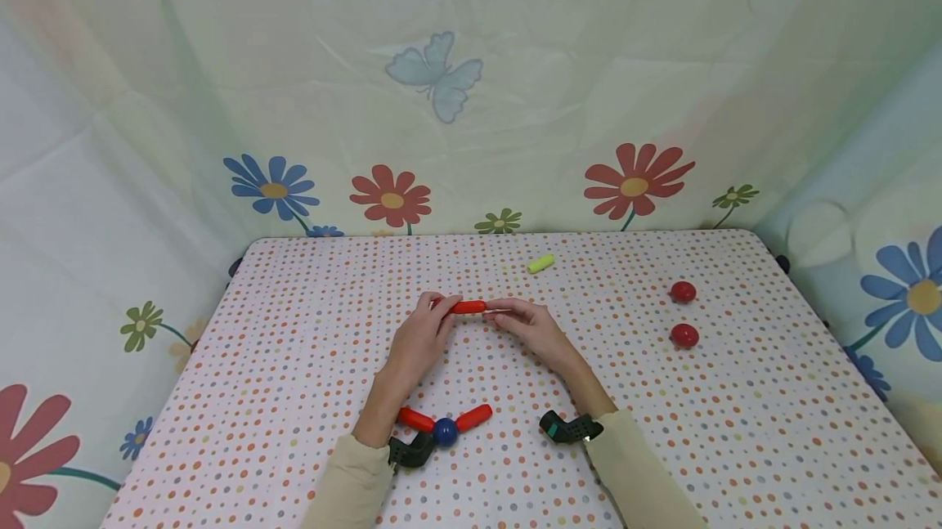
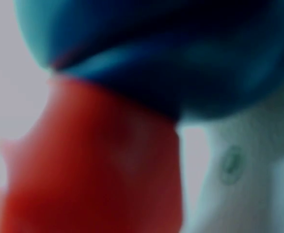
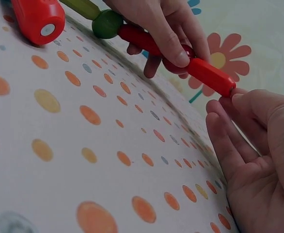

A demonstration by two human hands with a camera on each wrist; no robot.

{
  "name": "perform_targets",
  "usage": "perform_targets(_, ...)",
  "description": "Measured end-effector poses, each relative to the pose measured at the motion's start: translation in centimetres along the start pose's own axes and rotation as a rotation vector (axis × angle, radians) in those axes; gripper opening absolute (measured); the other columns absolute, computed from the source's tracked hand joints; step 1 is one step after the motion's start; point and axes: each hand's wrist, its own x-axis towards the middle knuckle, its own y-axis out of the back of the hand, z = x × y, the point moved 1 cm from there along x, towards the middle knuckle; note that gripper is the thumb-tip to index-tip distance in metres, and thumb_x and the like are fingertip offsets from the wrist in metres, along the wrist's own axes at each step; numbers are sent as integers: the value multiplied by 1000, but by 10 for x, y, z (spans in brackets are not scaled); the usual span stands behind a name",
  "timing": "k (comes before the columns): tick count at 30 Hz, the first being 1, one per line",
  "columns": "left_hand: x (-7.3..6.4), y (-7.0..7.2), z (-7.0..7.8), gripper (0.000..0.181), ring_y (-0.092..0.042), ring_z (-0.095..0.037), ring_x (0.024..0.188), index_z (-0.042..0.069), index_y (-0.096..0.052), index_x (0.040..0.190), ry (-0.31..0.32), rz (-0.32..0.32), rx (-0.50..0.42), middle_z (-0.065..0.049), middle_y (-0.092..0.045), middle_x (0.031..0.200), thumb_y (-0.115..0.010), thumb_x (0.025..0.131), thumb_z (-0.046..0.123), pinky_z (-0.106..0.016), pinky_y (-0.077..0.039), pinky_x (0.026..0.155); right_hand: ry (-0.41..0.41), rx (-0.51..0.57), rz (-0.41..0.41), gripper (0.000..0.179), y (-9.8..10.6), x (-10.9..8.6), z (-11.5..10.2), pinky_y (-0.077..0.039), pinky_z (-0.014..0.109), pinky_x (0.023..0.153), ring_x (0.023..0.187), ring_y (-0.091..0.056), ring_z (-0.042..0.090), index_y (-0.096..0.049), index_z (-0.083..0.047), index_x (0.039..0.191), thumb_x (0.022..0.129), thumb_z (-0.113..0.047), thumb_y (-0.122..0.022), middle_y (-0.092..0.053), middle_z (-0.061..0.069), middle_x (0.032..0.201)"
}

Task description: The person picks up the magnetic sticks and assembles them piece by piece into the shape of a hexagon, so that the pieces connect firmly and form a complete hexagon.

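My left hand (image 1: 419,341) holds a chain of toy rods and balls above the middle of the table. In the right wrist view the chain runs from a green rod (image 3: 82,7) through a green ball (image 3: 107,24), a red rod (image 3: 139,39) and a red ball (image 3: 173,68) to an end red rod (image 3: 212,76). The left thumb presses at the red ball. My right hand (image 1: 540,337) pinches that last rod's tip between thumb and forefinger, its other fingers spread loosely. In the head view, the left fingers hide most of the chain.
Near the left wrist lies a blue ball (image 1: 445,432) with two red rods (image 1: 474,417) joined in a V. A yellow-green rod (image 1: 540,264) lies at the back. Two red balls (image 1: 684,292) sit at the right of the dotted table (image 1: 625,398). Printed cloth stands behind.
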Motion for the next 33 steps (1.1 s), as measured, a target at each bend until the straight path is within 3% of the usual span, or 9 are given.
perform_targets(9, -1, 1, 0, 36, -55, -15, 82, 25, -59, 133, 19, 19, -13, -4, -54, 123, -59, 97, 26, -23, -43, 66, -14, -2, 4, 35, -1, 2, 2, -54, 21, 89, 110, -67, 23, -59, -2, 129, 98, -16, -58, -66, 21, 122)
perform_targets(19, -1, 0, 1, 35, -56, -15, 83, 25, -60, 132, 33, 22, -6, -4, -55, 123, -59, 97, 26, -22, -44, 67, -18, 1, -3, 35, -1, 2, 2, -54, 25, 90, 111, -66, 31, -58, -1, 129, 98, -16, -57, -66, 23, 120)
perform_targets(33, 0, -1, 0, 35, -55, -15, 81, 25, -60, 132, 24, 28, 1, -4, -55, 123, -59, 97, 26, -22, -43, 66, -22, -16, 3, 33, -1, 0, 2, -55, 24, 86, 100, -70, 13, -59, -3, 129, 99, -16, -55, -70, 20, 113)
